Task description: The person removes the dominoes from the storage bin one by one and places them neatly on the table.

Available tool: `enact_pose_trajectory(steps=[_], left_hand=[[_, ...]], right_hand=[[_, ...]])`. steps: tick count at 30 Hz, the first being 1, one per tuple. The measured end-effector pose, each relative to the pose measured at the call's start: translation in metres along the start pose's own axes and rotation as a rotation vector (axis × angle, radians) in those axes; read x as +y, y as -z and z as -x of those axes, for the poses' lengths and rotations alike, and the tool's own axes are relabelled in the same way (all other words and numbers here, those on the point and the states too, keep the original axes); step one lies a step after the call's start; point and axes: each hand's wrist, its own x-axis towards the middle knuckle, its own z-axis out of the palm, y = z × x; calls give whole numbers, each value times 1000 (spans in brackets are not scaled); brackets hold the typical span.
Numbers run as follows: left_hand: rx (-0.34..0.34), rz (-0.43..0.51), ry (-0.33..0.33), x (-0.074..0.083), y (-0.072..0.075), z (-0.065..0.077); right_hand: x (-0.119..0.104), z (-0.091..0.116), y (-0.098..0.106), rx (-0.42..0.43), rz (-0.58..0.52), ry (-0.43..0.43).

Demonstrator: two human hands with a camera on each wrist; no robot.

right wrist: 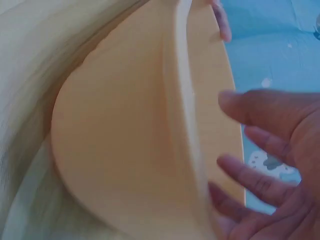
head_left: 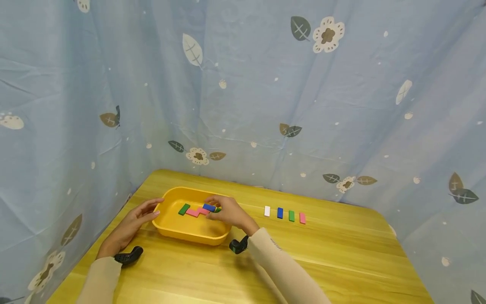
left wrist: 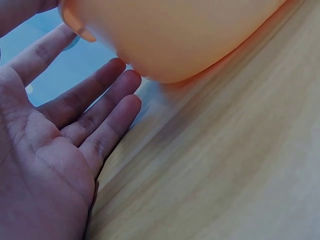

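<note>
A yellow plastic tub (head_left: 190, 239) stands at the left part of the table. Inside lie a green block (head_left: 184, 209), pink blocks (head_left: 193, 213) and a blue block (head_left: 209, 207), with another green block (head_left: 217, 210) partly hidden by my right hand (head_left: 227, 211). That hand reaches over the tub's right side, its thumb and fingers apart in the right wrist view, with nothing visible between them. At the tub's left end is my left hand (head_left: 133, 223). Its fingers (left wrist: 112, 125) are extended, their tips right at the tub's outer wall.
Right of the tub, a white block (head_left: 267, 211), a blue block (head_left: 280, 213), a green block (head_left: 291, 215) and a pink block (head_left: 302, 218) lie in a row on the wooden table (head_left: 341, 253). A blue patterned curtain (head_left: 243, 105) hangs behind and beside the table.
</note>
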Motion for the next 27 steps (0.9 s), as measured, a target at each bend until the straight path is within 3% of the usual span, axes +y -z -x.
enact_pose_trajectory(steps=[8,14,23,27], left_hand=[[4,11,2,-1,-1,2],[10,7,-1,-1,-1,0],[-4,17,20,1,-2,-5],[1,24,18,-1,1,-3]], right_hand=[[-10,-8,-20,41,26,-60],[-14,-12,-27,67,89,-9],[-5,-15,-24,32,-53,-28],[-2,-19,-22,42,69,-58]])
